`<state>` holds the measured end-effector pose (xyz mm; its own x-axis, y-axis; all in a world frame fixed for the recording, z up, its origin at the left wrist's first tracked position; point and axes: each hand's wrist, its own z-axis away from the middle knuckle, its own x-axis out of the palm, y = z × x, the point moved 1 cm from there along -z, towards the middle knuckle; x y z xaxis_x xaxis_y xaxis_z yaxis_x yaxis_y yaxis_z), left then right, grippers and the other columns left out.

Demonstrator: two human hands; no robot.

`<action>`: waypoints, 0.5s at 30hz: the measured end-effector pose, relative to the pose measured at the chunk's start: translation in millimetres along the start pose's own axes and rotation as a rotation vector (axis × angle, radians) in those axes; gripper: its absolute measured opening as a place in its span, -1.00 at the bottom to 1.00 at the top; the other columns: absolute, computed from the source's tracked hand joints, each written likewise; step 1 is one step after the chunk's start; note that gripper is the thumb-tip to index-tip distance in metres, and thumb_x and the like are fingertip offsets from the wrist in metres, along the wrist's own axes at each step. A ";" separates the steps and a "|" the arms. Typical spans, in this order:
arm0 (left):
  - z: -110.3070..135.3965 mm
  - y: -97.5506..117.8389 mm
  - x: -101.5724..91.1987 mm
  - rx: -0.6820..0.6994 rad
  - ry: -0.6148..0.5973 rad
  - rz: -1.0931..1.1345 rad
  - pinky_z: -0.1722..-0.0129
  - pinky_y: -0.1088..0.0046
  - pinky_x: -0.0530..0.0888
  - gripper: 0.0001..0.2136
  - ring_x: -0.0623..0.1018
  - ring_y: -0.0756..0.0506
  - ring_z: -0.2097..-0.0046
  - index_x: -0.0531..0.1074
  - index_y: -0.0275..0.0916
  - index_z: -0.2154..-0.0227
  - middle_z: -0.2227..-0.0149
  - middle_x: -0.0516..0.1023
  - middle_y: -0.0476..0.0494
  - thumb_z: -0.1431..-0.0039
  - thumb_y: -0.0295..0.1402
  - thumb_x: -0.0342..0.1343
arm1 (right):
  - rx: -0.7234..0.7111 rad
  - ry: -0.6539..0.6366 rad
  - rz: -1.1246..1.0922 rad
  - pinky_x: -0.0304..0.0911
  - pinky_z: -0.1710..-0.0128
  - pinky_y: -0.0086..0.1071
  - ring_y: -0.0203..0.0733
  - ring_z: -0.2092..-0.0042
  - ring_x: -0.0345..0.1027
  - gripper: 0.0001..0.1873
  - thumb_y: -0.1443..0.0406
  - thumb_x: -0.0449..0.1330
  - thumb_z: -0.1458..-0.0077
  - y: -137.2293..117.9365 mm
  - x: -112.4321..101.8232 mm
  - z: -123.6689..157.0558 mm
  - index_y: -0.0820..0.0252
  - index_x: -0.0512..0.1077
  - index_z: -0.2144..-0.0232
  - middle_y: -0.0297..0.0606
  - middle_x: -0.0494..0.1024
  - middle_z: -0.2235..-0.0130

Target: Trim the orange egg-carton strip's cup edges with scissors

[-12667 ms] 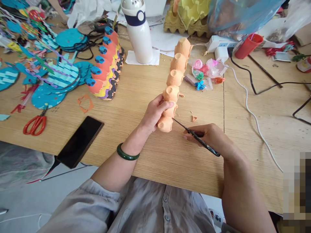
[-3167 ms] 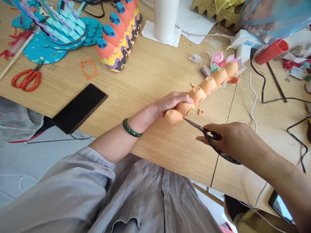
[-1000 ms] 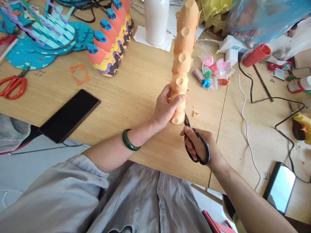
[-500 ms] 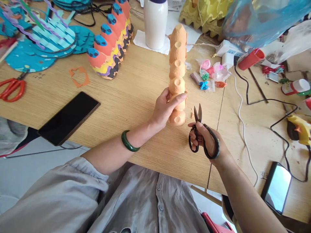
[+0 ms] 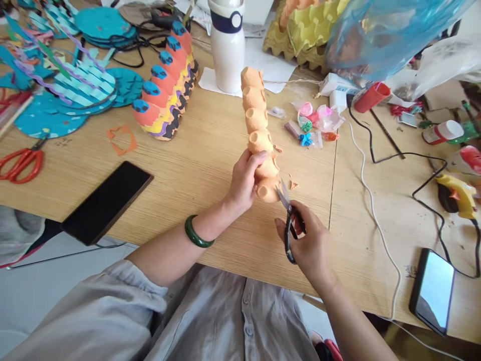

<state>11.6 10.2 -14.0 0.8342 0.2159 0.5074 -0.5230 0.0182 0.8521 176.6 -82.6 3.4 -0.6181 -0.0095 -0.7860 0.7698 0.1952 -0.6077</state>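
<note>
Your left hand (image 5: 244, 180) is gripping the orange egg-carton cup strip (image 5: 259, 135) low, holding it up over the wooden table (image 5: 210, 145) to steady it. Right hand (image 5: 308, 240) fingers are closed through the black-handled scissors (image 5: 288, 220), blades at the bottom cup's rim.

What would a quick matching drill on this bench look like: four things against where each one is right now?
Things:
1. orange egg-carton strip
2. black scissors
3. red scissors
4. dark phone

Places:
A. flat on the table near its front edge, left of the left hand
B. at the far left edge of the table
C. in the right hand, blades at the strip's near end
D. gripped in the left hand

Pairs: 1-D, 2-C, 3-B, 4-A
</note>
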 end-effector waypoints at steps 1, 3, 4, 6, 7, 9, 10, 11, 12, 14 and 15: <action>-0.1 -0.2 -0.3 -0.008 -0.001 -0.008 0.31 0.40 0.51 -0.73 0.48 -0.07 0.32 0.37 -0.14 0.31 0.34 0.45 -0.07 -0.16 -0.06 0.20 | -0.047 0.021 0.053 0.26 0.34 -0.32 -0.22 0.39 0.35 -0.64 0.16 0.24 -0.24 -1.5 1.5 0.3 0.13 0.44 -0.04 -0.31 0.51 0.34; -0.6 -0.8 -1.1 -0.014 -0.002 -0.019 0.30 0.38 0.52 -0.71 0.48 -0.08 0.31 0.36 -0.13 0.29 0.33 0.44 -0.07 -0.17 -0.03 0.18 | -0.112 0.061 0.134 0.26 0.33 -0.31 -0.20 0.37 0.37 -0.67 0.18 0.21 -0.27 -3.8 3.5 -0.6 0.15 0.44 -0.04 -0.29 0.53 0.33; -1.1 -1.2 -1.5 -0.015 0.003 -0.021 0.29 0.37 0.52 -0.71 0.49 -0.08 0.29 0.36 -0.13 0.28 0.31 0.44 -0.08 -0.17 -0.03 0.18 | -0.133 0.071 0.163 0.25 0.34 -0.32 -0.19 0.37 0.38 -0.68 0.19 0.20 -0.29 -4.7 4.3 -1.5 0.16 0.45 -0.04 -0.28 0.53 0.34; -2.4 -2.3 -2.5 -0.022 0.020 -0.022 0.25 0.36 0.53 -0.72 0.49 -0.09 0.27 0.35 -0.13 0.27 0.30 0.44 -0.10 -0.19 -0.03 0.16 | -0.162 0.073 0.207 0.23 0.36 -0.32 -0.19 0.39 0.39 -0.68 0.18 0.17 -0.33 -5.9 5.5 -3.3 0.18 0.46 -0.06 -0.27 0.55 0.35; -3.1 -2.9 -3.0 -0.028 0.034 -0.023 0.24 0.37 0.53 -0.72 0.49 -0.08 0.27 0.35 -0.14 0.27 0.30 0.44 -0.10 -0.19 -0.04 0.15 | -0.177 0.072 0.223 0.22 0.38 -0.33 -0.20 0.40 0.39 -0.67 0.17 0.17 -0.34 -6.5 6.0 -4.1 0.20 0.46 -0.06 -0.25 0.56 0.35; -4.6 -4.3 -3.9 -0.039 0.067 -0.021 0.24 0.39 0.52 -0.74 0.48 -0.07 0.27 0.34 -0.14 0.29 0.30 0.43 -0.09 -0.21 -0.06 0.12 | -0.203 0.074 0.249 0.19 0.42 -0.34 -0.21 0.42 0.38 -0.65 0.16 0.16 -0.35 -7.9 7.3 -5.4 0.24 0.48 -0.06 -0.22 0.58 0.34; -5.3 -5.1 -4.2 -0.049 0.087 -0.012 0.25 0.40 0.51 -0.75 0.48 -0.06 0.28 0.33 -0.15 0.31 0.31 0.42 -0.09 -0.21 -0.07 0.11 | -0.212 0.077 0.262 0.17 0.43 -0.34 -0.22 0.43 0.38 -0.64 0.15 0.16 -0.36 -8.7 7.9 -6.0 0.26 0.49 -0.05 -0.22 0.58 0.35; -5.9 -5.9 -4.6 -0.064 0.108 0.006 0.27 0.41 0.51 -0.76 0.46 -0.05 0.30 0.32 -0.15 0.32 0.32 0.41 -0.08 -0.21 -0.09 0.11 | -0.217 0.079 0.276 0.14 0.45 -0.35 -0.22 0.45 0.38 -0.64 0.14 0.16 -0.36 -9.6 8.7 -6.7 0.27 0.51 -0.04 -0.21 0.58 0.37; -6.4 -6.7 -4.9 -0.084 0.127 0.026 0.28 0.41 0.50 -0.77 0.45 -0.04 0.32 0.32 -0.15 0.33 0.34 0.40 -0.07 -0.22 -0.10 0.10 | -0.216 0.081 0.293 0.12 0.46 -0.35 -0.23 0.46 0.38 -0.64 0.14 0.15 -0.36 -10.5 9.4 -7.4 0.26 0.52 -0.03 -0.22 0.58 0.39; -7.4 -8.5 -5.8 -0.120 0.160 0.056 0.30 0.42 0.50 -0.79 0.43 -0.03 0.34 0.31 -0.16 0.35 0.37 0.38 -0.05 -0.23 -0.12 0.09 | -0.208 0.088 0.331 0.09 0.47 -0.35 -0.23 0.48 0.36 -0.64 0.12 0.14 -0.37 -12.1 10.8 -8.9 0.23 0.55 0.00 -0.24 0.56 0.44; -8.0 -9.4 -6.5 -0.130 0.172 0.057 0.31 0.42 0.50 -0.79 0.44 -0.03 0.35 0.31 -0.16 0.35 0.38 0.37 -0.05 -0.23 -0.13 0.08 | -0.203 0.091 0.344 0.07 0.47 -0.35 -0.24 0.49 0.35 -0.63 0.11 0.13 -0.37 -12.9 11.5 -9.4 0.23 0.56 0.01 -0.24 0.56 0.45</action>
<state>9.7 16.4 -26.3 0.7662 0.3838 0.5155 -0.5960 0.1242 0.7933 158.1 -75.9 3.3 -0.3485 0.1754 -0.9207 0.8926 0.3619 -0.2689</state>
